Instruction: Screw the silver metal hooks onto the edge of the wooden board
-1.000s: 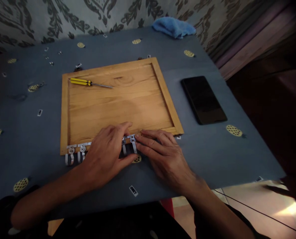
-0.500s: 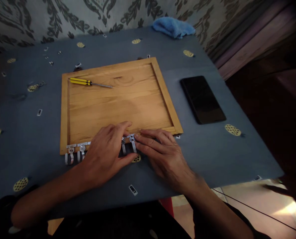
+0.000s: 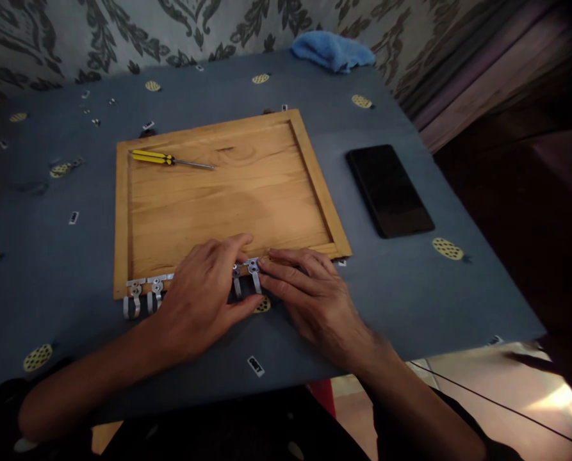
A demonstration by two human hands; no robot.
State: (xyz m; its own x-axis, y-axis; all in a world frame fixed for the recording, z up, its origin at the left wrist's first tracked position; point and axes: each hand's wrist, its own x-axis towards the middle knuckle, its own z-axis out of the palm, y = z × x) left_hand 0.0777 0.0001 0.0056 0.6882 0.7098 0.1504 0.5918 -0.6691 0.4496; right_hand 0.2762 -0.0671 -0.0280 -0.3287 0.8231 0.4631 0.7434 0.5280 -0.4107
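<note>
A shallow wooden frame with a recessed panel (image 3: pixel 237 192) lies on the table. Along its near edge runs a metal hook rail (image 3: pixel 157 286), with several curved silver hooks sticking out toward me. My left hand (image 3: pixel 204 298) bends over the middle of the rail, its thumb held apart from the fingers, and covers that stretch. At the rail's right end, my right hand (image 3: pixel 314 298) has its fingertips pressed on the metal beside a hook; its thumb is hidden. A yellow-handled screwdriver (image 3: pixel 152 157) rests in the far left of the panel.
The blue tablecloth (image 3: pixel 478 301) has pineapple prints. A black phone (image 3: pixel 390 191) lies right of the frame. A blue cloth (image 3: pixel 332 51) sits at the back by the patterned wall. Small metal screws (image 3: pixel 96 121) are scattered at the far left.
The whole view has shifted slightly. Both hands keep the same hold on the hook rail, and nothing else has visibly moved.
</note>
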